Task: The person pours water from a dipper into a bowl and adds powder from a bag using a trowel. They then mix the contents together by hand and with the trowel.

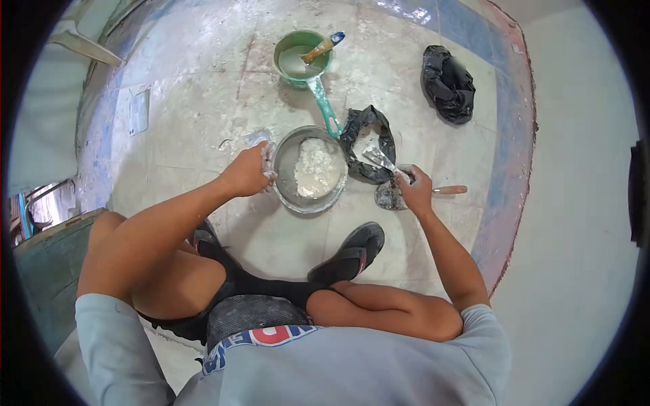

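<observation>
My left hand, its fingers coated in white, is closed on the left rim of a round grey bowl on the floor. Inside the bowl lies a lumpy heap of white powder, wet-looking at its lower edge. To the right, my right hand is wrapped around the handle of a putty knife. The blade reaches into an open black plastic bag that holds more white powder. Just under that hand, a trowel with a wooden handle lies on the floor, its blade smeared with white.
Beyond the bowl stands a green dipper with cloudy liquid and a paintbrush in it. Another black plastic bag lies at the far right, near the wall. My sandalled foot is close to the bowl.
</observation>
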Action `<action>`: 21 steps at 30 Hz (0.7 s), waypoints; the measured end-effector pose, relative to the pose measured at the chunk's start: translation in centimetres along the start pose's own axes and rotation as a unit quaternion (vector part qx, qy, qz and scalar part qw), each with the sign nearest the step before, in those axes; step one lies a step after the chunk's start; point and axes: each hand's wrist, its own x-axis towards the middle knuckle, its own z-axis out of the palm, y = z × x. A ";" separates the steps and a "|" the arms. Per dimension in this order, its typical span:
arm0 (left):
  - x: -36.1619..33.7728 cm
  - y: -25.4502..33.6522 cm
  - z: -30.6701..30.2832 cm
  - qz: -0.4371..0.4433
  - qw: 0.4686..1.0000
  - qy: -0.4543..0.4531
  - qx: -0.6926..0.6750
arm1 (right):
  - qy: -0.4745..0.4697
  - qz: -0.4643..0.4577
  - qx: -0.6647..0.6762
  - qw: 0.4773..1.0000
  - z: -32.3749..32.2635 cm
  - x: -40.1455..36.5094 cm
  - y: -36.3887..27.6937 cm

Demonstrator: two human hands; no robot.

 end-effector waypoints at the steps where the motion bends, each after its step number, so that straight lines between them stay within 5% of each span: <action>1: -0.2 0.3 0.0 -0.013 1.000 -0.005 -0.011 | 0.013 -0.002 -0.018 1.000 0.2 0.0 -0.4; 4: -0.3 -0.2 0.3 -0.045 0.997 -0.018 -0.058 | 0.093 -0.020 -0.043 0.995 0.5 0.9 -0.6; 16: 0.8 -2.7 0.8 -0.008 0.998 -0.004 -0.057 | 0.098 -0.089 -0.013 0.991 3.3 5.0 -1.4; 21: 0.3 -1.4 0.5 -0.067 0.991 -0.030 -0.113 | 0.100 -0.095 -0.021 0.990 3.8 5.9 -2.1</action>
